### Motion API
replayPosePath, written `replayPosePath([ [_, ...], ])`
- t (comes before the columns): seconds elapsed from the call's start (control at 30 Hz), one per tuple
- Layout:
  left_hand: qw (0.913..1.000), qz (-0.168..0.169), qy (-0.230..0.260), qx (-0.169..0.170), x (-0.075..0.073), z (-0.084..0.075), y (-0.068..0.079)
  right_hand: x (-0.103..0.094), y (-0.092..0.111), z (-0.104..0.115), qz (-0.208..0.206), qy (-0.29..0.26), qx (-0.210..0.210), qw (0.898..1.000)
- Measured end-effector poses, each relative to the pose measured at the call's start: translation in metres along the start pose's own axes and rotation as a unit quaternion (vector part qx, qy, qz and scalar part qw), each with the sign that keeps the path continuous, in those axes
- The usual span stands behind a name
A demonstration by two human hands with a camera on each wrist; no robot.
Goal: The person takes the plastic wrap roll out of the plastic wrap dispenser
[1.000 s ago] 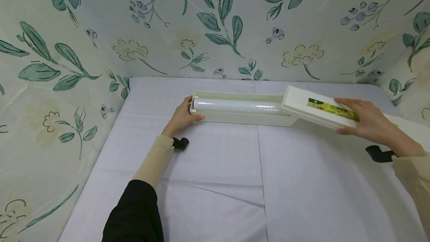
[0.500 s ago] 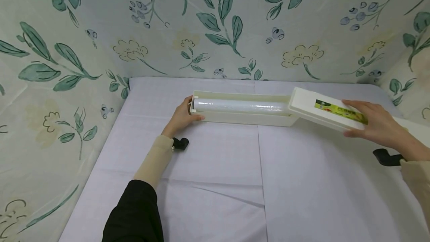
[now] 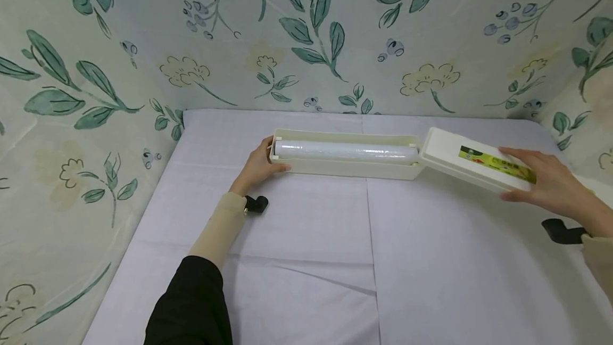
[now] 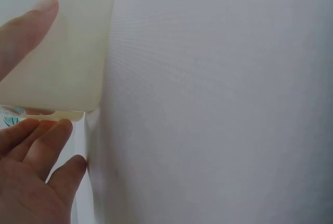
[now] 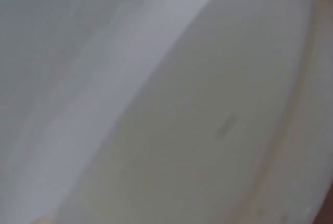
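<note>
Left hand (image 3: pixel 258 168) grips the box (image 3: pixel 345 169) at nine o'clock, right hand (image 3: pixel 557 185) the lid (image 3: pixel 474 169) at three; I judge both light, stiff.

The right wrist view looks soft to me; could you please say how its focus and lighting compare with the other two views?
Right wrist: dull and blurred, edges smeared; head: sharper, with glare along the shiny roll and a soft shadow on the white cloth near the lid; left wrist: fingers reasonably clear, cloth darkening toward the right edge.

Roll (image 3: pixel 345 150) in the box (image 3: pixel 345 169), on the cloth (image 3: pixel 306 222); lid (image 3: pixel 460 159) to the right.
</note>
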State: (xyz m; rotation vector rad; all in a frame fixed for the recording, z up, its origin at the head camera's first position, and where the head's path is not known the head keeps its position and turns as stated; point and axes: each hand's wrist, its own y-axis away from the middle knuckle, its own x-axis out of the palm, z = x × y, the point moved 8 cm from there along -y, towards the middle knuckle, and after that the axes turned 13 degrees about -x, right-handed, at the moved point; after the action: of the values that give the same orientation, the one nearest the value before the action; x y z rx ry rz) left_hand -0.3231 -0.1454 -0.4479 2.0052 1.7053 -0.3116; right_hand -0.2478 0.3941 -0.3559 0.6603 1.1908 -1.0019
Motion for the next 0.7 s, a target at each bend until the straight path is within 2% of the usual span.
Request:
replayPosePath([
  [0.7, 1.0000, -0.003, -0.007, -0.006, 0.000, 0.000, 0.000, 0.001, 0.015, -0.017, -0.004, -0.010, 0.034, 0.999],
])
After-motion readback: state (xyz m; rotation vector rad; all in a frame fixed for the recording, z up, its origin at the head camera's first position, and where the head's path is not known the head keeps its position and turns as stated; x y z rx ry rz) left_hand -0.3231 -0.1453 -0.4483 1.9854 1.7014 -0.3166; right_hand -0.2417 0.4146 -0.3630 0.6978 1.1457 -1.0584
